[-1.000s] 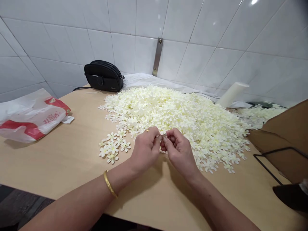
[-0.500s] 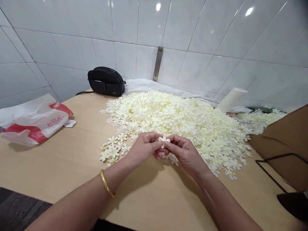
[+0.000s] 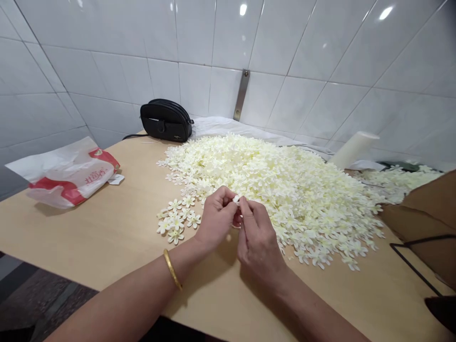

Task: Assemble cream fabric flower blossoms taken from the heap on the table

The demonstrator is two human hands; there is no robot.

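Between my two hands is a small white artificial flower point(image 3: 236, 199), mostly covered by fingers. My left hand point(image 3: 218, 219) pinches it from the left, thumb and forefinger closed on it. From the right, my right hand point(image 3: 259, 237) grips the same flower, its fingers pressed together. Just behind the hands spreads a large heap of cream-white artificial flowers point(image 3: 278, 185). A small cluster of separate flowers point(image 3: 175, 222) lies flat on the table to the left of my left hand.
A white and red plastic bag point(image 3: 76, 178) rests on the wooden table point(image 3: 131, 237) at left. At the back stands a black purse point(image 3: 166, 121). A white roll point(image 3: 352, 149) leans by the tiled wall, and a cardboard box point(image 3: 423, 213) borders the right side.
My right hand has turned, its back now facing up, and its fingers cover more of the flower. The whole view has shifted slightly, so things appear further right.
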